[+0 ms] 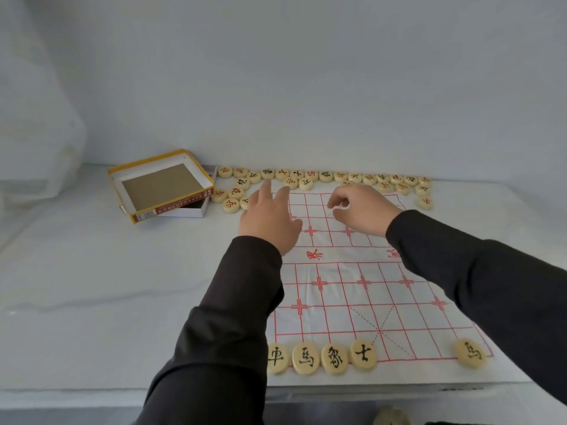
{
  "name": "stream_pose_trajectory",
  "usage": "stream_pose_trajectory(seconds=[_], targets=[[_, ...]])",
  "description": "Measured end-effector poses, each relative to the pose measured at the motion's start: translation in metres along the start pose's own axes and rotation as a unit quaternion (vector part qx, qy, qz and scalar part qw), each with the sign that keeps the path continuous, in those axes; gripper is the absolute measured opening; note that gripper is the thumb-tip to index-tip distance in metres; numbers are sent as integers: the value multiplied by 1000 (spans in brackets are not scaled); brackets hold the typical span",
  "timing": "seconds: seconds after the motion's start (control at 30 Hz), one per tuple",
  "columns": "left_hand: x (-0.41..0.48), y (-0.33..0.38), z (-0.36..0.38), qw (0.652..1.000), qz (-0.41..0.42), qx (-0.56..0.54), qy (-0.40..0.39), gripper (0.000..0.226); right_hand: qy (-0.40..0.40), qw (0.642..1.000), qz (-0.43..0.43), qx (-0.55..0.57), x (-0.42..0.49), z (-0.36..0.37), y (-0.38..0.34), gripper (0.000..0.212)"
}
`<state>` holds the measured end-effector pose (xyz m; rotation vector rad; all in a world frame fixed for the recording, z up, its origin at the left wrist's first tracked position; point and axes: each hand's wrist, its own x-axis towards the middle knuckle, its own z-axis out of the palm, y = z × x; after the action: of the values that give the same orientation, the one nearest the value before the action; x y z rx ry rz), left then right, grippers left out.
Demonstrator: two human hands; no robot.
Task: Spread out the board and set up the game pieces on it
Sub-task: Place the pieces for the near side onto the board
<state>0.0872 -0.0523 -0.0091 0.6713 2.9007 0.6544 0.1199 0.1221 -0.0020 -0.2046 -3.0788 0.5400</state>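
The paper xiangqi board [352, 286] lies spread at centre frame, with five black-lettered pieces [334, 358] along its lower edge. Above it, the left hand [270, 220] reaches fingers spread toward the loose pieces [325, 177] heaped across the upper middle; the right hand [359, 211] curls, pinch unclear. One open box [162, 185] sits upper left.

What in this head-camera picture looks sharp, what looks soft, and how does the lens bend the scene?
Head view: lighting is even, without glare; near row pieces read sharply; far pieces are small and soft; the board grid lines bow from wide-angle distortion; left hand is slightly blurred.
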Motion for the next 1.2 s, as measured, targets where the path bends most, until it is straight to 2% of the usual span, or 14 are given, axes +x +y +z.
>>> stream_pose_trajectory(seconds=[0.17,0.3,0.47,0.63,0.87,0.97,1.07,1.2], targets=[[-1,-1,-2,1000,0,2,-15,67,55,995,56,-62,49,1,20,35],[-1,-3,-2,999,-10,7,-45,68,56,991,83,-94,84,3,28,39],[1,-1,-2,998,-13,7,-61,68,21,989,95,-110,111,18,31,37],[3,-2,0,997,-15,13,-69,69,51,982,81,-160,122,24,32,31],[2,1,2,996,-17,25,-82,68,88,980,106,-144,128,29,28,19],[2,1,2,996,-17,23,-85,68,101,979,111,-139,128,27,25,20],[2,0,2,996,-18,20,-86,68,129,982,105,-86,123,22,23,26],[2,0,1,996,-22,17,-88,68,43,993,82,-79,108,21,21,21]])
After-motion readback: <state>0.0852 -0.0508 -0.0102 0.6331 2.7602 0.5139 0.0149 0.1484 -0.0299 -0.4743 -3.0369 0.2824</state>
